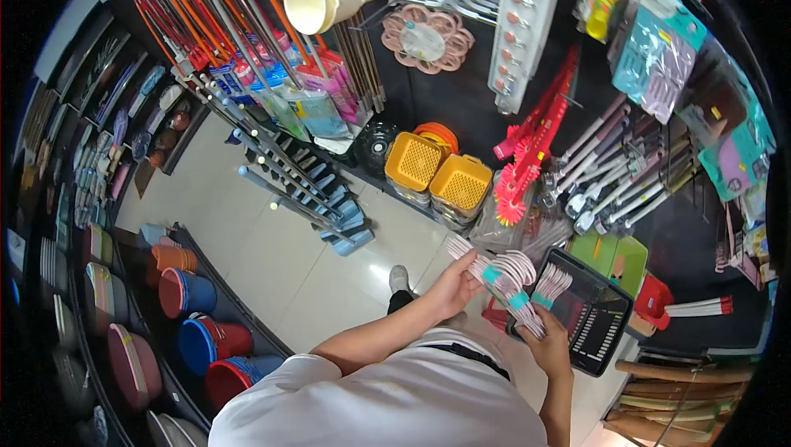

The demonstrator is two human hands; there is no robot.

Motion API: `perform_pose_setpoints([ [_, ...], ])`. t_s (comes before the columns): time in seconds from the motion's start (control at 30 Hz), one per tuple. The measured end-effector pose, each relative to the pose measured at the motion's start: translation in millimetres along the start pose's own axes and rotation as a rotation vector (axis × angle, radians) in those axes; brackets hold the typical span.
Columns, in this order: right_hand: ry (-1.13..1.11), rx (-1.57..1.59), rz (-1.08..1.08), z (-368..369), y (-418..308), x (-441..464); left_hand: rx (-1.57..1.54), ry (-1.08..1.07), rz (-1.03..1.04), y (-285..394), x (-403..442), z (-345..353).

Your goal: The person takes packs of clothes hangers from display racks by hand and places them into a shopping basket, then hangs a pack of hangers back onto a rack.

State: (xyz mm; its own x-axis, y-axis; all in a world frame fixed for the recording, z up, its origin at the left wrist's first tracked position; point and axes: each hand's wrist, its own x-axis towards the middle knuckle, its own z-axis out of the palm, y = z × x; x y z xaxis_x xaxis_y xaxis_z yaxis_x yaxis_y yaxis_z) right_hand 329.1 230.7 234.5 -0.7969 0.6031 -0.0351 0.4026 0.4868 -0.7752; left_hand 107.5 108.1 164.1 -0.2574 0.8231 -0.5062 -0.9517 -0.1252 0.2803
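A bundle of pale pink clothes hangers [503, 282] with teal bands is held in front of my body, their curved hooks turned away from me. My left hand [457, 285] is closed around the upper left end of the bundle. The lower right end is gripped by my right hand [547, 340]. Just beyond my right hand stands a black basket [613, 303] with slotted sides. Another bundle of pink hangers [554, 284] with a teal band rests at the basket's near left side.
Yellow baskets [461, 183] and a green bin [610, 259] stand along the display wall. Mops and brooms [239, 27] hang at upper left, with blue-headed squeegees [346, 216] on the floor. Buckets [198, 344] line shelves at left. Rolled mats [684, 402] lie at lower right.
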Motion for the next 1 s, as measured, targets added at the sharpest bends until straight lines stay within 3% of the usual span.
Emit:
perform_pose_setpoints([
  [0.2, -0.046, 0.008, 0.048, -27.9, 39.4, -38.9, 0.216, -0.068, -0.153, -37.3, 19.6, 18.9],
  [0.27, -0.001, 0.032, 0.097, -35.1, 53.6, -54.1, 0.346, 0.079, -0.201, -47.0, 19.8, 33.8],
  [0.37, 0.104, 0.064, 0.209, -42.8, 77.7, -75.0, 0.451, -0.071, -0.315, -53.9, 31.4, 42.8],
  [0.6, 0.35, 0.117, 0.42, -64.8, 130.0, -122.2, 0.618, -0.026, -0.249, -59.7, 30.9, 47.6],
  [0.77, 0.462, 0.041, 0.729, -66.3, 192.6, -125.0, 0.644, -0.019, -0.237, -52.1, 30.9, 28.3],
  [0.93, 0.423, -0.154, 0.745, -38.4, 271.5, -104.9, 0.681, 0.065, -0.22, -53.4, 17.9, 27.1],
  [1.0, 0.459, -0.029, 0.756, -24.1, 282.8, -86.7, 0.695, 0.091, -0.221, -54.6, 17.8, 13.9],
])
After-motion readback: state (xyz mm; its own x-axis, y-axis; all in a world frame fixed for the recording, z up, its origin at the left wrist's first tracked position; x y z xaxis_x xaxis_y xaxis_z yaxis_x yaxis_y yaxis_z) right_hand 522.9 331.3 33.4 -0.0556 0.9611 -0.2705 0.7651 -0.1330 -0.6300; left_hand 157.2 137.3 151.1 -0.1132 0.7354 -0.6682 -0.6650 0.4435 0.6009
